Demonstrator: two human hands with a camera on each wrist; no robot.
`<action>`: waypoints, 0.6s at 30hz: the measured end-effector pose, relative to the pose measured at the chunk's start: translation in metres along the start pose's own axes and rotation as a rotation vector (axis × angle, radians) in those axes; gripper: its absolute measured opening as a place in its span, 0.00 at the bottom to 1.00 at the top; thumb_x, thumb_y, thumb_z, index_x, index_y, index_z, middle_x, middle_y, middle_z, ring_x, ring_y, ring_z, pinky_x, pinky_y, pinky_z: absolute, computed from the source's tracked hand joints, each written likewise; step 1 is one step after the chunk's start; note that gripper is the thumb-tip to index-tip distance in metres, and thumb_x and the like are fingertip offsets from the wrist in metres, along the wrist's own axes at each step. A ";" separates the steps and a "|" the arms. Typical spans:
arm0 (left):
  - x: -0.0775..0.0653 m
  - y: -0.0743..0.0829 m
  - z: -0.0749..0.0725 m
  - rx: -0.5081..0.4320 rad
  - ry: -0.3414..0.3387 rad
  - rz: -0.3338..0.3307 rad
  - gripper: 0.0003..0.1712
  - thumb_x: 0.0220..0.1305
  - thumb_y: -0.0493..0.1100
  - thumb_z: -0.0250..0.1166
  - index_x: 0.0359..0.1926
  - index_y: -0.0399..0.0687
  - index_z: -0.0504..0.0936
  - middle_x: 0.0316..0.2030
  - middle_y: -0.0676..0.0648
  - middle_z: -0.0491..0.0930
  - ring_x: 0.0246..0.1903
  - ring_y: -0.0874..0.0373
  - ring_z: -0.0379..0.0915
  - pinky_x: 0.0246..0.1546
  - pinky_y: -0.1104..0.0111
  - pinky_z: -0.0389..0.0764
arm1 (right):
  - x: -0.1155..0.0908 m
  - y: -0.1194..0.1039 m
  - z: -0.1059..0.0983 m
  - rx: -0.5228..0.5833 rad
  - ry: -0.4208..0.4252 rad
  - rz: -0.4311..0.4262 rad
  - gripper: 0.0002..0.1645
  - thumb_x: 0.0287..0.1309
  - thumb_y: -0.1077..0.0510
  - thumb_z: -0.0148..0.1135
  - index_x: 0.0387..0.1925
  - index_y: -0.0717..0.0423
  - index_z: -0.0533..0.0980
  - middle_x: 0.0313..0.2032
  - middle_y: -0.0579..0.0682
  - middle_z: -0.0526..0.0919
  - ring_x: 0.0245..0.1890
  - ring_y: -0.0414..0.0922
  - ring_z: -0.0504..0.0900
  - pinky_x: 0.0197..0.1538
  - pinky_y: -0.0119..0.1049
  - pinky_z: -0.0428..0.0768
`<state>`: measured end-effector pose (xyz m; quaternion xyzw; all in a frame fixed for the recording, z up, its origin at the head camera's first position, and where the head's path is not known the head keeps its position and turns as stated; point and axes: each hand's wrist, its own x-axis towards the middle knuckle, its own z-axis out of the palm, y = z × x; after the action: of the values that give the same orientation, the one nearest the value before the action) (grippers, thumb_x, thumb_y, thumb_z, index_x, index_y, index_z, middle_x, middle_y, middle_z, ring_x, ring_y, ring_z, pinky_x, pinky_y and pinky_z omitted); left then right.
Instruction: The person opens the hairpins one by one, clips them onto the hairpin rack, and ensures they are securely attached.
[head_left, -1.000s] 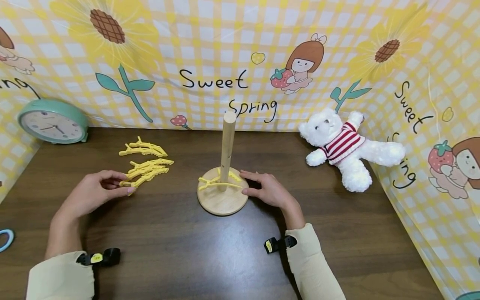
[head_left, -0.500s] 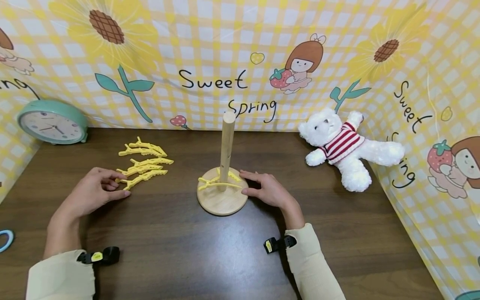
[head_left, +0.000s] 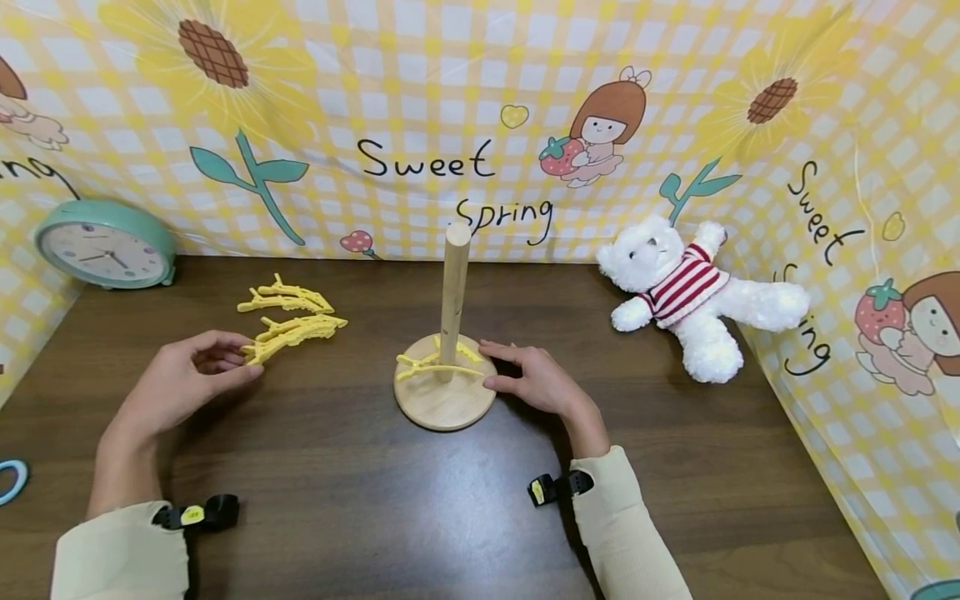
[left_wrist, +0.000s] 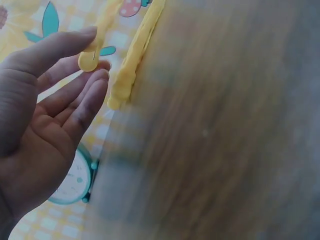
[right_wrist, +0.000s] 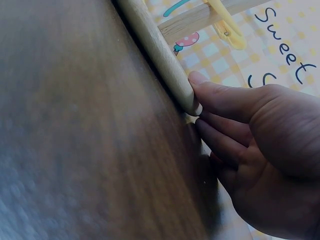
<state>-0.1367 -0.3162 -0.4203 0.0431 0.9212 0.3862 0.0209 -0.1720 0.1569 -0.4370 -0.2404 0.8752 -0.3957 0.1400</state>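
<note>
The left hand (head_left: 183,375) pinches a slender yellow hinged clip (left_wrist: 103,30) at the left of a dark wood-grain tabletop (head_left: 345,483). The right hand (head_left: 536,379), thumb and fingers apart, touches the rim of a round pale-wood base (head_left: 442,408) bearing an upright post (head_left: 453,292). Work appears partway: some clips sit around the post, others (head_left: 285,301) lie loose. Tabletop separates left hand and base; yellow-checked cloth (head_left: 420,100) bounds the rear.
</note>
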 end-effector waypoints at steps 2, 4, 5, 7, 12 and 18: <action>0.000 0.004 0.000 -0.009 0.009 0.005 0.27 0.65 0.52 0.72 0.56 0.38 0.79 0.44 0.37 0.82 0.35 0.72 0.75 0.33 0.81 0.75 | 0.000 0.000 0.000 -0.003 0.003 -0.005 0.34 0.66 0.55 0.68 0.71 0.54 0.71 0.69 0.51 0.71 0.73 0.53 0.63 0.75 0.49 0.57; 0.000 0.008 0.001 -0.007 0.016 0.017 0.27 0.65 0.52 0.72 0.56 0.39 0.79 0.44 0.38 0.82 0.35 0.72 0.75 0.33 0.81 0.75 | 0.000 0.000 0.000 -0.010 0.005 -0.013 0.34 0.66 0.55 0.68 0.71 0.55 0.71 0.69 0.52 0.71 0.72 0.53 0.63 0.75 0.49 0.57; 0.000 0.010 0.002 -0.004 0.019 0.025 0.26 0.66 0.52 0.71 0.56 0.39 0.79 0.44 0.38 0.82 0.35 0.72 0.75 0.34 0.82 0.75 | 0.000 0.000 0.000 -0.012 0.006 -0.015 0.34 0.66 0.55 0.68 0.71 0.55 0.71 0.69 0.52 0.71 0.72 0.53 0.64 0.75 0.48 0.57; 0.001 0.015 0.003 -0.004 0.026 0.049 0.25 0.66 0.51 0.71 0.56 0.40 0.80 0.43 0.39 0.83 0.36 0.72 0.75 0.35 0.82 0.74 | 0.000 0.000 0.000 -0.014 0.005 -0.019 0.34 0.66 0.55 0.68 0.71 0.55 0.71 0.69 0.52 0.71 0.72 0.52 0.64 0.75 0.48 0.57; 0.003 0.028 0.008 -0.003 0.041 0.109 0.22 0.66 0.50 0.71 0.54 0.41 0.81 0.40 0.42 0.83 0.35 0.68 0.75 0.35 0.81 0.74 | 0.000 0.000 0.000 0.001 0.000 -0.012 0.34 0.66 0.56 0.68 0.71 0.55 0.71 0.70 0.51 0.71 0.73 0.54 0.62 0.75 0.49 0.57; 0.006 0.041 0.013 0.006 0.063 0.132 0.22 0.67 0.49 0.70 0.55 0.40 0.81 0.40 0.43 0.83 0.36 0.68 0.75 0.35 0.81 0.73 | 0.001 0.001 0.000 0.006 -0.008 -0.015 0.33 0.66 0.56 0.67 0.71 0.56 0.71 0.70 0.51 0.70 0.73 0.52 0.63 0.75 0.48 0.56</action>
<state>-0.1393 -0.2784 -0.4002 0.0915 0.9178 0.3849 -0.0337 -0.1729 0.1574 -0.4375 -0.2484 0.8715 -0.3985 0.1415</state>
